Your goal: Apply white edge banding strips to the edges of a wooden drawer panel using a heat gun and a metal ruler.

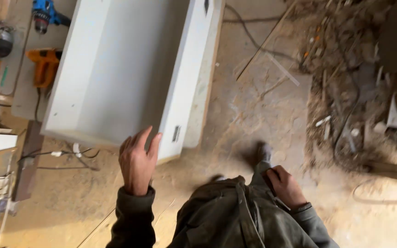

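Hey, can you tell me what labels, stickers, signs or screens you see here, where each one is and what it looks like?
Small label: on the white cabinet's near side panel, just right of the left hand; narrow rectangle, dark with pale marks.
Dark mark: at the top edge of the same panel; small, blackish, too cut off to tell if it is a label.
No signs or screens in view.

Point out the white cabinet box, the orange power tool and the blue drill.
white cabinet box [116,69]: head view, on its inner back panel.
orange power tool [45,66]: head view, on its body.
blue drill [44,14]: head view, on its body.
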